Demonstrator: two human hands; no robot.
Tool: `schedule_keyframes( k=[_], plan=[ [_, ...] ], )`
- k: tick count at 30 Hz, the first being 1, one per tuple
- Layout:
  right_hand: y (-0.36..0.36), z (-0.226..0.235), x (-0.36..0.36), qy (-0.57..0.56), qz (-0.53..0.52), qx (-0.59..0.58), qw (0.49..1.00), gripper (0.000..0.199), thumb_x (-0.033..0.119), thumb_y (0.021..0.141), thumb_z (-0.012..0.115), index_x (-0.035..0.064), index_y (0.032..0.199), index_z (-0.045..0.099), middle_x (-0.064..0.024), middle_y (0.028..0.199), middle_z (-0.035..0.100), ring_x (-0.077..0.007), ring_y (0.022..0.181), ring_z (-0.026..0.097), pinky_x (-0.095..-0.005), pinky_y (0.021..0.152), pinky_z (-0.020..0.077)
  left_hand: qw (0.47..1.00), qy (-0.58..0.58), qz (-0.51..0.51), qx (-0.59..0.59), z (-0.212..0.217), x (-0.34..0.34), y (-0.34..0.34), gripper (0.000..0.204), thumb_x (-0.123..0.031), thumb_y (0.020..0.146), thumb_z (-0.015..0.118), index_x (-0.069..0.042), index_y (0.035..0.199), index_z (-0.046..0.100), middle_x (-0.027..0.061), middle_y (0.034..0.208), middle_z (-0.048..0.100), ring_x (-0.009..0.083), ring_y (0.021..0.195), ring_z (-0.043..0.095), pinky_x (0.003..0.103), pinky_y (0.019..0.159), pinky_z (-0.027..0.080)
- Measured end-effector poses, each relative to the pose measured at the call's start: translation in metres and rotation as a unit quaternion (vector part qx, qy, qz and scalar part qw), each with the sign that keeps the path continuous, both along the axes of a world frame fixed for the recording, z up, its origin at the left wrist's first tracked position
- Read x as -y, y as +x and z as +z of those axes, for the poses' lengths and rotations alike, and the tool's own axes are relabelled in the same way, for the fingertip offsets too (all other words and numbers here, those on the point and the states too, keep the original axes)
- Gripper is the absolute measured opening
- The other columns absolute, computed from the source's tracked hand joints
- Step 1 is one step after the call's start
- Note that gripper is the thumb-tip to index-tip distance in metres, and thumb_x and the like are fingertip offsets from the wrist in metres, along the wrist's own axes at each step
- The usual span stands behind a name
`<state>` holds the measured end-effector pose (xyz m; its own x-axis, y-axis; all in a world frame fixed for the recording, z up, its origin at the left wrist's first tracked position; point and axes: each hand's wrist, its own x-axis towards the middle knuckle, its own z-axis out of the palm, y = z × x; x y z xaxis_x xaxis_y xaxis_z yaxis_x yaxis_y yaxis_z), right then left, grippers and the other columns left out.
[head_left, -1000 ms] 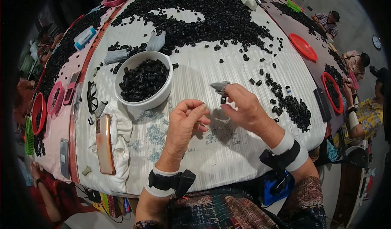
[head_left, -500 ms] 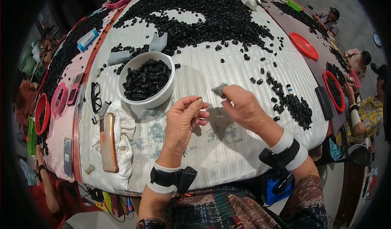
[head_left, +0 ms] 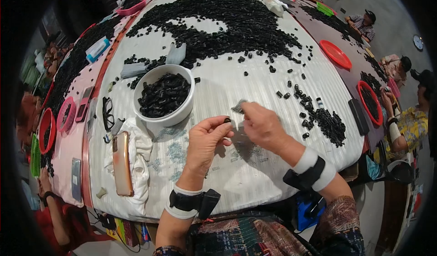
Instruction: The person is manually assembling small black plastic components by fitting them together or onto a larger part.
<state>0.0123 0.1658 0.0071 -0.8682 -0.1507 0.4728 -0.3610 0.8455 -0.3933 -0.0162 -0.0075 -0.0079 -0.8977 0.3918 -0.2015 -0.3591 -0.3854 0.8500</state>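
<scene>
My left hand (head_left: 205, 142) is raised above the middle of the white striped cover, thumb and forefinger pinched on a small black plastic part (head_left: 227, 120). Just to its right, my right hand (head_left: 264, 125) is closed, its fingers curled. A grey cloth-like piece (head_left: 238, 106) shows at its fingertips; whether it is worn or held I cannot tell. Beyond my left hand stands a white bowl (head_left: 187, 106) filled with black parts. To the right of my hands lies a heap of thin black pieces (head_left: 331, 127), with several larger black parts (head_left: 300, 94) scattered beside it.
A broad pile of black parts (head_left: 241, 23) covers the table's far side. At left lie eyeglasses (head_left: 108, 113), a phone (head_left: 121, 165) on white cloth (head_left: 140, 151) and grey fabric pieces (head_left: 176, 53). A black case (head_left: 358, 117) lies at the right edge. Other people (head_left: 403, 105) sit around.
My left hand has moved slightly right, and the black part in its pinch shows more clearly. My right hand has shifted left and a little down, closer to it.
</scene>
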Motion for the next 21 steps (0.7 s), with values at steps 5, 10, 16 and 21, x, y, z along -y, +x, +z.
schedule_keyframes(
  k=[5, 10, 16, 21],
  plan=[
    [0.006, 0.033, 0.001, -0.146, 0.053, 0.005, 0.988, 0.02, -0.004, 0.074, 0.056, 0.0, 0.093, 0.05, -0.0136, 0.08, 0.055, -0.0271, 0.064, 0.059, -0.0334, 0.054, 0.0472, 0.998, -0.02, -0.03, -0.045, 0.0, 0.001, 0.002, 0.02, -0.004, 0.081, 0.067, 0.003, 0.099, 0.061, 0.0084, 0.082, 0.065, 0.0126, 0.069, 0.063, 0.02, 0.055, 0.052],
    [0.01, 0.044, 0.008, -0.162, 0.08, 0.023, 0.983, 0.021, -0.006, 0.073, 0.055, -0.0008, 0.093, 0.051, -0.0124, 0.077, 0.053, -0.0269, 0.062, 0.057, -0.0324, 0.054, 0.0462, 0.995, -0.066, -0.041, -0.07, 0.007, 0.0, 0.006, 0.018, -0.008, 0.08, 0.069, 0.0, 0.094, 0.063, 0.0055, 0.079, 0.065, 0.011, 0.068, 0.063, 0.021, 0.057, 0.051],
    [0.01, 0.042, 0.006, -0.042, 0.134, 0.02, 0.99, 0.016, -0.006, 0.071, 0.055, -0.0007, 0.086, 0.051, -0.0114, 0.072, 0.049, -0.0275, 0.067, 0.054, -0.0358, 0.059, 0.0457, 0.992, -0.079, -0.051, -0.088, 0.004, 0.0, 0.005, 0.015, -0.008, 0.079, 0.07, -0.001, 0.09, 0.063, 0.0038, 0.076, 0.064, 0.0092, 0.068, 0.061, 0.021, 0.056, 0.049],
    [0.011, 0.039, 0.008, -0.053, 0.123, 0.045, 0.99, 0.016, -0.007, 0.07, 0.057, -0.0003, 0.083, 0.051, -0.0125, 0.074, 0.051, -0.0298, 0.071, 0.054, -0.0367, 0.061, 0.0464, 0.991, -0.082, -0.052, -0.093, 0.001, -0.001, 0.006, 0.014, -0.008, 0.078, 0.071, 0.0, 0.087, 0.063, 0.0035, 0.075, 0.063, 0.0075, 0.065, 0.058, 0.02, 0.055, 0.048]
  ],
)
